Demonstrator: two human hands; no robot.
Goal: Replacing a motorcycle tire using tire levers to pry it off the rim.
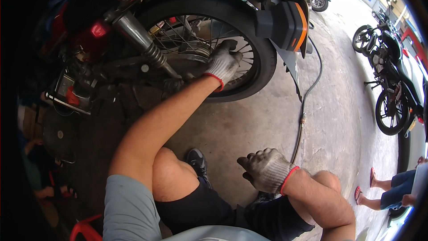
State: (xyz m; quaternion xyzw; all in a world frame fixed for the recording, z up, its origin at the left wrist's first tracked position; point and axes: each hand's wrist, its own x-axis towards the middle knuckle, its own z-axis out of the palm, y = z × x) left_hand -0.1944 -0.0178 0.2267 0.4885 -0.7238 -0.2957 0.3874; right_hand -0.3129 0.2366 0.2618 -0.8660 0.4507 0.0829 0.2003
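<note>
A motorcycle's rear wheel (267,69) with a black tyre and wire spokes stands upright in front of me. My left hand (224,61), in a grey-white work glove with a red cuff, reaches in at the spokes inside the rim. Its fingers are curled and their tips are partly hidden, so what they grip cannot be made out. Over my right knee hovers my right hand (269,168), in a matching, dirt-stained glove. Its fingers are loosely bent, the thumb is apart from them, and nothing shows in it. A chrome shock absorber (142,40) slants down left of the wheel.
An orange-and-black tail part (285,26) juts out above the tyre. A hose (301,125) with a metal joint runs over the concrete floor (249,125). At the right are a parked black motorcycle (392,71) and a person's legs in red sandals (358,194). Other people sit at the left.
</note>
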